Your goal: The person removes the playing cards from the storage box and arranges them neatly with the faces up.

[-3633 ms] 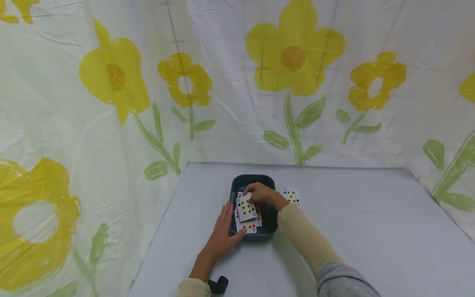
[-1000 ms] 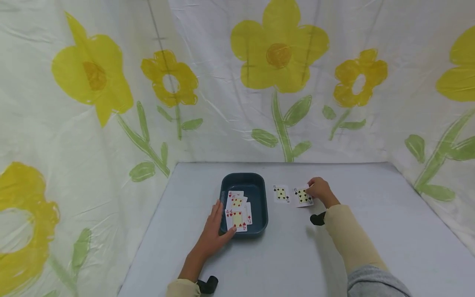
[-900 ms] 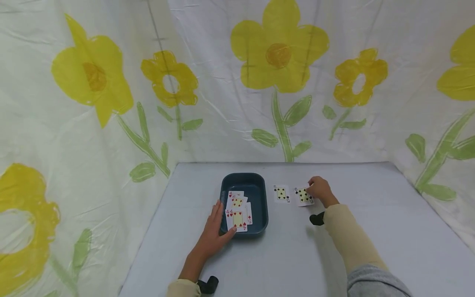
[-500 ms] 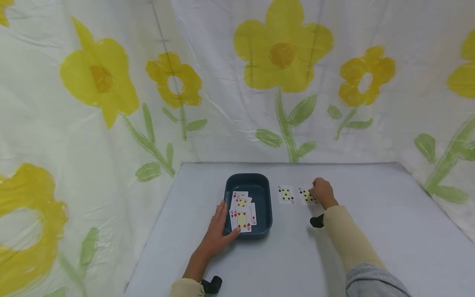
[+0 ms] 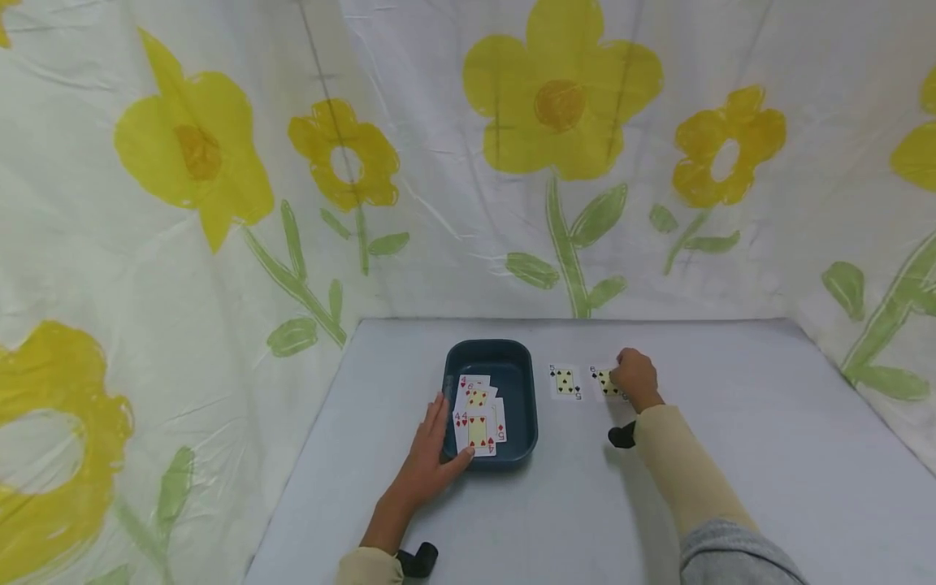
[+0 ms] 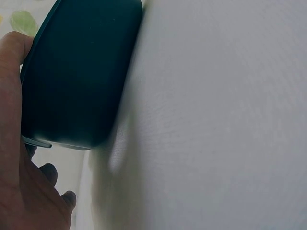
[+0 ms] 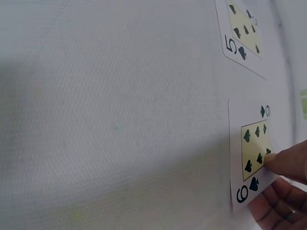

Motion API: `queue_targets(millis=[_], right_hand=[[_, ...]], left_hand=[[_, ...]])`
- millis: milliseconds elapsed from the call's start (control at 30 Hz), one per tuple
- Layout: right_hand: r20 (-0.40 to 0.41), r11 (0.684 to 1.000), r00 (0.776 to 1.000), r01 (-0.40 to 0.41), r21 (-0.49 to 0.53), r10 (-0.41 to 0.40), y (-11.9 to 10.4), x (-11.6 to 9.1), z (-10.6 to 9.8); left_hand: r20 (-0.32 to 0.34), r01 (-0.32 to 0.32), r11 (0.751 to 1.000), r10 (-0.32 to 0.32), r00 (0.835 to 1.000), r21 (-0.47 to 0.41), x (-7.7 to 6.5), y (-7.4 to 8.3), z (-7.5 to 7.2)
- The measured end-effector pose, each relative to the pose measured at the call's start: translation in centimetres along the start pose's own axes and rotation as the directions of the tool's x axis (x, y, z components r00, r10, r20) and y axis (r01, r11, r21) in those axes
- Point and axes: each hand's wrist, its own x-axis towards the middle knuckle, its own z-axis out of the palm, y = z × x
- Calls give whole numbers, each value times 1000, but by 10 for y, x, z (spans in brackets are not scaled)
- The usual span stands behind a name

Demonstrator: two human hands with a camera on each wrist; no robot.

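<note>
My left hand (image 5: 424,463) rests along the left side of a dark teal tray (image 5: 528,406), its fingers straight and the thumb at the near rim. Several face-up playing cards, among them a four of hearts (image 5: 477,431), lie overlapping inside the tray. To the right of it, a six of spades (image 7: 236,143) lies on the table, pinched at its right edge by my right hand (image 5: 636,380), thumb on top and other fingers at the underside. A five of spades (image 5: 565,382) lies flat between the tray and the six.
The white table (image 5: 731,455) ends at the back against a hanging cloth (image 5: 439,268) printed with yellow flowers. A small black device (image 5: 418,561) sits on the left wrist, another black device (image 5: 621,436) on the right one.
My right hand has carried the six of spades out of the tray and set it down beside the five, straightening it a little. The left hand has stayed at the tray.
</note>
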Motion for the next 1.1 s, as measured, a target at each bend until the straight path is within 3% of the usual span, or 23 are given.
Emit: queue_targets(millis=[167, 400, 600, 1100], right_hand=[[8, 998, 1000, 12, -68, -12, -2, 5, 3], [-6, 996, 999, -41, -78, 40, -5, 7, 8], [46, 995, 999, -6, -100, 11, -8, 4, 3], [-2, 1000, 1000, -17, -11, 17, 12, -1, 15]], left_hand=[[-7, 5, 1000, -5, 1000, -4, -1, 0, -1], [-27, 2, 1000, -2, 1000, 0, -3, -2, 1], [-28, -20, 1000, 20, 999, -6, 0, 0, -1], [-7, -3, 1000, 3, 1000, -19, 1, -1, 2]])
